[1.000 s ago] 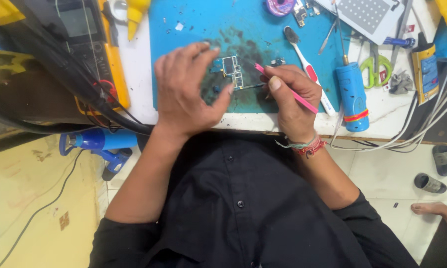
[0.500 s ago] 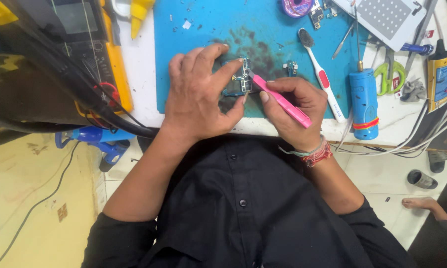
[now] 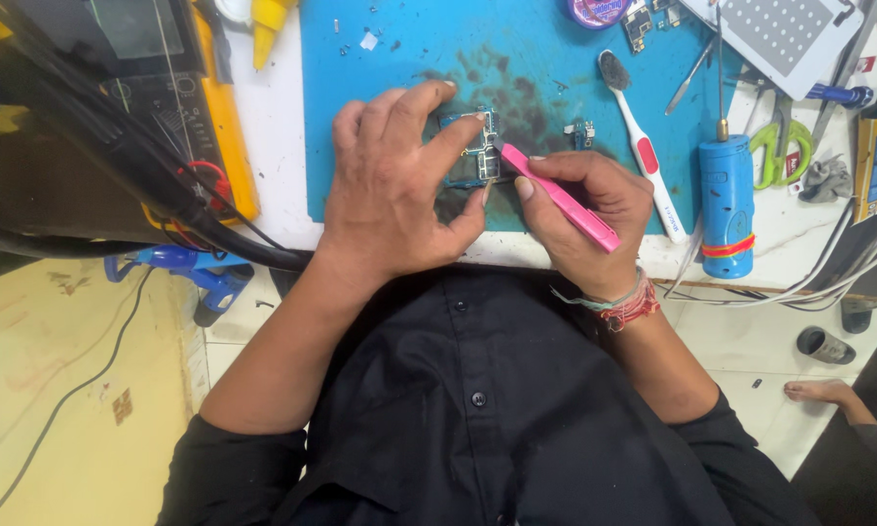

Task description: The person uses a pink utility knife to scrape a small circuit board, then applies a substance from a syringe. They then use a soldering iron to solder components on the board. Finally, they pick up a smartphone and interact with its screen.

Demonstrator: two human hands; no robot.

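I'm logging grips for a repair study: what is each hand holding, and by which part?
Left hand pins the small circuit board by its edges. Right hand holds the pink tool along its handle, tip at the board.

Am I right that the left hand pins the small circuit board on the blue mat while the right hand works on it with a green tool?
Not quite: the tool in the right hand is pink, not green, as the head view shows. The left hand does pin the small circuit board on the blue mat.
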